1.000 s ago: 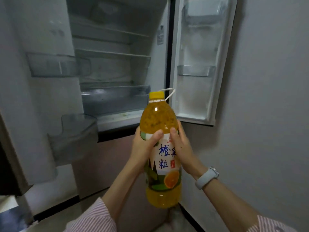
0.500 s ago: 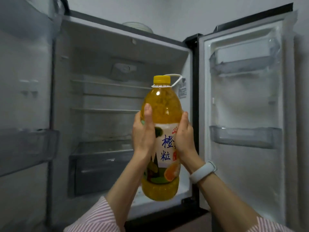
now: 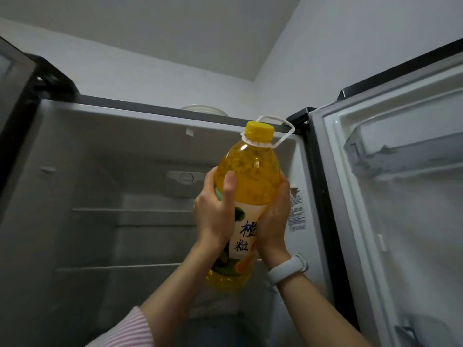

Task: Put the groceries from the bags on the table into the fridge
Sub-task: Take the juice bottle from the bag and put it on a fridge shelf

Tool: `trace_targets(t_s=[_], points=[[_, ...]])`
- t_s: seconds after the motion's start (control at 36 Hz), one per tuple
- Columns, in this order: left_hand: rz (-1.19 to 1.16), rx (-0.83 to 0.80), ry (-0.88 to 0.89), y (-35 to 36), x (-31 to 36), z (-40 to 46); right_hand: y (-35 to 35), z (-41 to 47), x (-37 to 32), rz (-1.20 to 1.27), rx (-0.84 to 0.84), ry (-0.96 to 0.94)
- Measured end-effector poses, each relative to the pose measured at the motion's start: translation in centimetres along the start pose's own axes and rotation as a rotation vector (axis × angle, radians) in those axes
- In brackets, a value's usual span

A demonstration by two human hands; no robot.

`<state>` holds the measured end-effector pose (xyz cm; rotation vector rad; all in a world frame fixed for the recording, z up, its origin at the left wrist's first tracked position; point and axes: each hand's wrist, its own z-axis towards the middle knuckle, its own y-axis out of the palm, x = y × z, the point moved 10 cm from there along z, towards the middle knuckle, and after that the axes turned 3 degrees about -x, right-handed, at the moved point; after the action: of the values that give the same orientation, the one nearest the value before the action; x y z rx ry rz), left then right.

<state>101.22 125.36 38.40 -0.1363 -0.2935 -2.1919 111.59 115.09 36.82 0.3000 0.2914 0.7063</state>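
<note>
One clear plastic bottle (image 3: 246, 181) of pulpy orange juice, with a yellow cap (image 3: 259, 131), white carry loop and paper label, is held upright before the open fridge (image 3: 120, 171). The left hand (image 3: 216, 211) at 9 o'clock and the right hand (image 3: 274, 216) at 3 o'clock both wrap fingers round it. Two wire shelves show inside.
</note>
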Motion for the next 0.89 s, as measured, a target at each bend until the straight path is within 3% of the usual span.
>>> trace_targets(t_s=[0.31, 0.56, 0.75, 0.89], points=[[-0.121, 0.044, 0.275, -1.0, -5.2, 2.7, 2.0, 1.4, 5.5, -0.112, 0.063, -0.374], [-0.165, 0.018, 0.352, -1.4, -8.4, 2.0, 2.8, 0.2, 7.8, -0.093, 0.018, -0.47], [-0.234, -0.124, 0.39, -1.1, -9.7, 1.3, 3.5, -1.0, 9.2, 0.037, -0.125, -0.374], [-0.069, -0.308, 0.292, -1.5, -13.2, 1.2, 3.4, -1.8, 10.9, -0.049, -0.32, -0.291]])
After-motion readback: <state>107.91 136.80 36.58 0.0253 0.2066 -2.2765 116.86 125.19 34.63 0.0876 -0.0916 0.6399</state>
